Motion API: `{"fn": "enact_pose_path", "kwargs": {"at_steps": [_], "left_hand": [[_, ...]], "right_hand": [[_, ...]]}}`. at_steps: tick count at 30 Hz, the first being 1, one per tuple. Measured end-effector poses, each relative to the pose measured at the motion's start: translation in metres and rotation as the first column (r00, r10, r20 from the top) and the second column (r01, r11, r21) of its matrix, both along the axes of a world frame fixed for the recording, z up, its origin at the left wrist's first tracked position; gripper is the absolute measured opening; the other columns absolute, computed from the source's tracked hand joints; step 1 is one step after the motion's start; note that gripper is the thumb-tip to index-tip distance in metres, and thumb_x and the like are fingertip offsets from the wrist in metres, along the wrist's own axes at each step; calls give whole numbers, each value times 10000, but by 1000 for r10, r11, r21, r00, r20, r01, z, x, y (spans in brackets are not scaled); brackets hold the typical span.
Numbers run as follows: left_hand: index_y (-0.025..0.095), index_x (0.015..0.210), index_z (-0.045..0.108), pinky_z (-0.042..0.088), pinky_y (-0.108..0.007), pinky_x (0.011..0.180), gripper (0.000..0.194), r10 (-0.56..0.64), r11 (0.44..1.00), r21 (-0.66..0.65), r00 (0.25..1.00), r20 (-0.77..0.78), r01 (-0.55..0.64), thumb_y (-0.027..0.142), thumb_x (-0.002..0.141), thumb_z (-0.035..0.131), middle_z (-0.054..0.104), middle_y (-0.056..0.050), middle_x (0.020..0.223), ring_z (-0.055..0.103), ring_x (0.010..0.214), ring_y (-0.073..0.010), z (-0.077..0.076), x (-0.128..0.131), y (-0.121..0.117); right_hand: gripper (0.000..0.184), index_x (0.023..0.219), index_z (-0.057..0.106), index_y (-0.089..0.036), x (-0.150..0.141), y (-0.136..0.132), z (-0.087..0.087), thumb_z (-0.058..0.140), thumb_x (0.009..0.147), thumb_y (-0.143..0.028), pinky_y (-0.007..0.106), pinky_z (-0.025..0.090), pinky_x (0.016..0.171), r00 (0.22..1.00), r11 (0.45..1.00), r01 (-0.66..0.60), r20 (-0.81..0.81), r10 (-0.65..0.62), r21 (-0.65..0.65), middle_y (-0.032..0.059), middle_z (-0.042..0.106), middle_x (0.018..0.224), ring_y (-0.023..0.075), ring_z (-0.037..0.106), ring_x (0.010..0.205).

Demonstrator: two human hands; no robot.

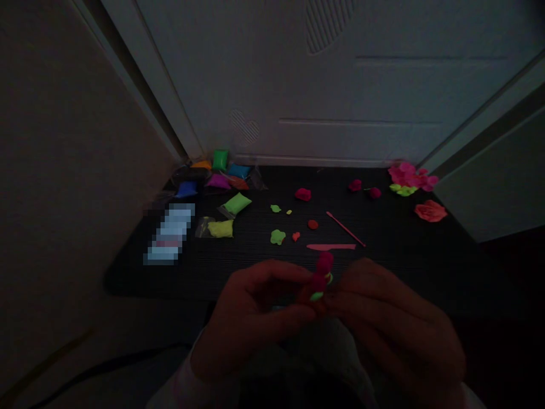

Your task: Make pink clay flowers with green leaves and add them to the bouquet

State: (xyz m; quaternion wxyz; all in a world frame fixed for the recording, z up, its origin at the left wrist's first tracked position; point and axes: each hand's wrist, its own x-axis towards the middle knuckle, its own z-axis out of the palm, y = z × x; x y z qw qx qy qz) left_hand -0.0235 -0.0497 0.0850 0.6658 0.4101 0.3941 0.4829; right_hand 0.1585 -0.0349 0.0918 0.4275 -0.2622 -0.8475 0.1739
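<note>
Above the table's near edge I hold a small clay piece, magenta at the top, with bright green bits at its side and darker orange-red clay below. My left hand pinches it between thumb and fingers from the left. My right hand closes in from the right, its fingertips against the lower part; its thumb is hard to see in the dim light. Just beyond lie a pink plastic clay knife and a thin pink modelling stick. A flat orange-red clay disc lies beside them.
Bags of coloured clay, such as a green packet and a yellow one, cover the dark table's left side near a blurred phone. Flat green pieces lie mid-table. Pink clay flowers stand far right, before a white panel.
</note>
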Motion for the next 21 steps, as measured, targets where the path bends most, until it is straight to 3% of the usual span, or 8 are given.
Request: {"fn": "enact_pose_path", "kwargs": {"at_steps": [7, 10, 14, 21], "left_hand": [[263, 808, 701, 509, -162, 699, 270, -41, 999, -14, 999, 18, 41, 84, 608, 730, 716, 29, 823, 653, 765, -101, -3, -2, -1], [273, 840, 687, 511, -166, 711, 279, 24, 999, 22, 998, 50, -25, 84, 636, 711, 711, 38, 833, 656, 778, -101, -4, 2, -1], [328, 872, 663, 494, -130, 748, 349, 166, 977, 139, 986, -6, -163, 58, 653, 691, 695, 87, 874, 644, 807, -65, -5, 9, -3], [303, 923, 665, 494, -126, 772, 254, 153, 971, 197, 986, -71, -136, 123, 753, 607, 692, 61, 931, 642, 861, -77, -3, 8, -5]], "right_hand": [[199, 931, 606, -165, -2, -2, -6, 543, 775, -58, 222, 492, 648, 1000, 999, 19, -21, -20, -32, 30, 646, 837, 124, 591, 794], [226, 942, 579, -196, -5, -10, -10, 563, 759, -65, 214, 493, 654, 988, 990, 115, -93, -122, -78, 9, 625, 830, 116, 587, 785], [148, 892, 565, -232, -14, -19, -11, 598, 764, -164, 156, 496, 655, 944, 935, 290, -102, -315, -202, -28, 626, 813, 88, 596, 762], [132, 848, 596, -296, -24, -17, -16, 619, 759, -201, 144, 496, 682, 900, 840, 340, -112, -421, -423, -73, 652, 837, 77, 617, 774]]}}
